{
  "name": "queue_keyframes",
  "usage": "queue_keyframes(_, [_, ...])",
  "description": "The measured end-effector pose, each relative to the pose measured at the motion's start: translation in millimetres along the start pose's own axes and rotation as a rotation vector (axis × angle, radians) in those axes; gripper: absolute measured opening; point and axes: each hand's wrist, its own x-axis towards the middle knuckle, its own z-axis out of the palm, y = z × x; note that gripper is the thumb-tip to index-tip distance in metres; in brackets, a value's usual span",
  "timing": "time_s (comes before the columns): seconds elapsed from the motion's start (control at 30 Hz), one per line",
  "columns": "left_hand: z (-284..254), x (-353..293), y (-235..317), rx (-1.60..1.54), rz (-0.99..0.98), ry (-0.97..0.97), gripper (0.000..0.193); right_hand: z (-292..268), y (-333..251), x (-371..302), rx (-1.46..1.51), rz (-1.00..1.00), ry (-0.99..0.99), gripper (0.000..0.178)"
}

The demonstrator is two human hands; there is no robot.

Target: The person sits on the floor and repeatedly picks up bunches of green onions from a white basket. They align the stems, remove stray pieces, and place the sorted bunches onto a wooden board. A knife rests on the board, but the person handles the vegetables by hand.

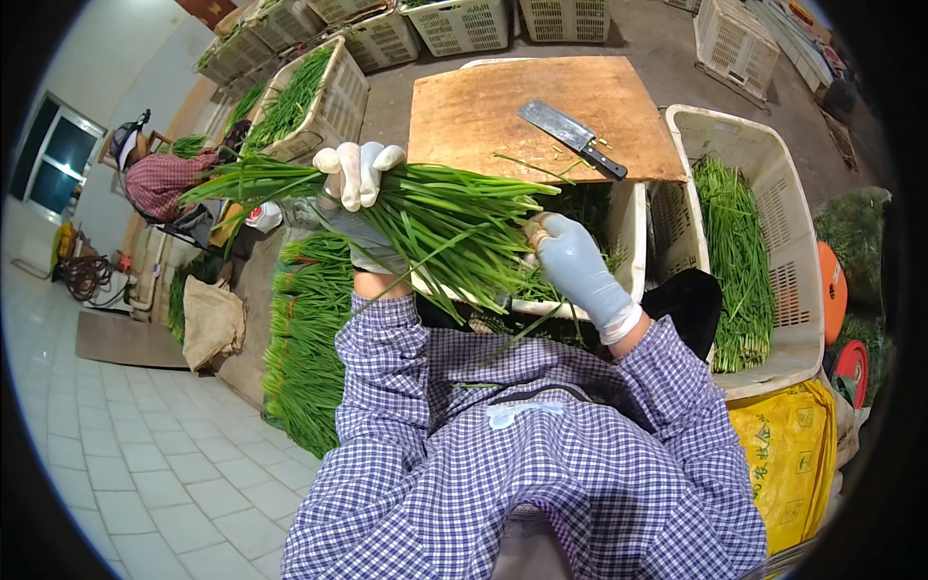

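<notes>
A thick bunch of garlic chives (pixel 454 208) lies crosswise in front of me, leaf tips to the left and stem ends to the right. My left hand (pixel 358 179), in a whitish glove with a grey palm, is closed around its leafy part. At the stem ends, the curled fingers of my right hand (pixel 580 266), in a pale blue-grey glove, pinch some stems; the fingertips are partly hidden. Just beyond, a cleaver (pixel 565 133) with a black handle rests on a wooden board (pixel 474 106), among small cut bits. Under the board stands a white crate (pixel 633 242) with more greens.
Right of me is a long white crate (pixel 788 208) of chives, with a yellow sack (pixel 788 464) nearer. Bundled chives (pixel 309 348) lie on the left, beside a beige sack (pixel 213 319). A person (pixel 169 184) in a checked top sits farther left. More crates (pixel 464 29) line the back.
</notes>
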Motion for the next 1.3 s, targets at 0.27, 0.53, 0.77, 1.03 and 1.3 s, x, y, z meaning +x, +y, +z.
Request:
queue_keyframes(0.27, [-0.9,12.5,36.6,-0.250,0.137,0.126,0.035,-86.5,99.6,27.4,-1.045,-0.040,0.028,0.027])
queue_keyframes(0.53, [0.4,8.6,32.6,-0.107,0.168,0.157,0.030,-17.3,-63.0,-1.9,-0.178,-0.174,-0.303,0.049])
queue_keyframes(0.77, [0.7,11.5,27.9,0.022,0.158,0.151,0.030,7.6,13.7,18.7,-0.422,-0.191,0.013,0.025])
queue_keyframes(1.03, [-38.4,9.4,59.9,-0.064,0.284,0.158,0.025,-33.7,5.1,4.6,-0.217,-0.185,-0.219,0.039])
queue_keyframes(1.3, [-13.4,8.5,40.6,-0.015,0.214,0.307,0.018,22.1,-10.4,3.9,0.674,0.057,-0.204,0.020])
